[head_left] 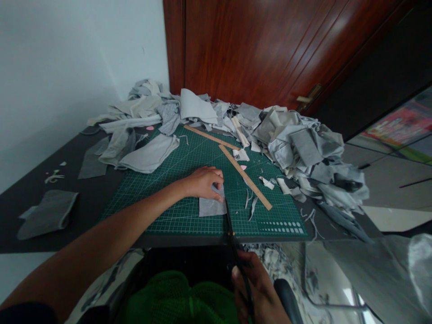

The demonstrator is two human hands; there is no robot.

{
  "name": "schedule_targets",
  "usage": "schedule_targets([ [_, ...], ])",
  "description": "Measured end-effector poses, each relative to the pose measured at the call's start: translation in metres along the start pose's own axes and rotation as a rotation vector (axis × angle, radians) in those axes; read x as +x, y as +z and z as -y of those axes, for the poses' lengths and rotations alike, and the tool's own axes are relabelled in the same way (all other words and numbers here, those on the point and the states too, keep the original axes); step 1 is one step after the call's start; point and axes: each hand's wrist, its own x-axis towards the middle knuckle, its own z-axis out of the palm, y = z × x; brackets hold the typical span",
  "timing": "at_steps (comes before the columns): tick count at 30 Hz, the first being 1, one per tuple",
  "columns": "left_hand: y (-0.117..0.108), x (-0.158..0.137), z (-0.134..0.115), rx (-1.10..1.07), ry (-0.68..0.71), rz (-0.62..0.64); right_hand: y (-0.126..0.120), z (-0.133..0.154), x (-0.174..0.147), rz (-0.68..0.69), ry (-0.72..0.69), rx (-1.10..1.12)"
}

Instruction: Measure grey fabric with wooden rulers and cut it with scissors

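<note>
my left hand (206, 183) pinches a small, light-grey, rectangular cloth piece (212, 208) lying near the front edge of the green gridded cutting mat (199, 155), while my right hand (256, 290), held apart, grips long black scissors (230, 221) whose blades meet the cloth's right edge.
</note>
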Motion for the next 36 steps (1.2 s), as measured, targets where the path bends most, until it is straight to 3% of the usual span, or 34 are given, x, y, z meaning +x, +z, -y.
schedule_targets([
  [9,-0.003,-0.001,0.000,0.015,0.019,0.025,-0.011,-0.002,0.006,0.070,0.047,0.057],
  [15,-0.005,-0.001,0.000,0.007,0.013,0.025,-0.009,-0.001,0.005,0.044,0.031,0.015],
  [19,-0.007,-0.001,0.006,-0.096,0.068,0.038,-0.005,0.001,0.005,0.039,0.004,-0.022],
  [25,-0.004,-0.001,0.020,-0.234,0.104,0.020,-0.009,0.001,0.015,0.152,-0.090,-0.076],
  [29,-0.007,-0.003,0.021,-0.150,0.124,0.009,-0.010,0.002,0.023,0.219,-0.082,-0.063],
  [36,-0.014,-0.003,0.017,-0.079,0.157,0.034,-0.001,0.018,0.024,0.182,-0.065,0.084],
])
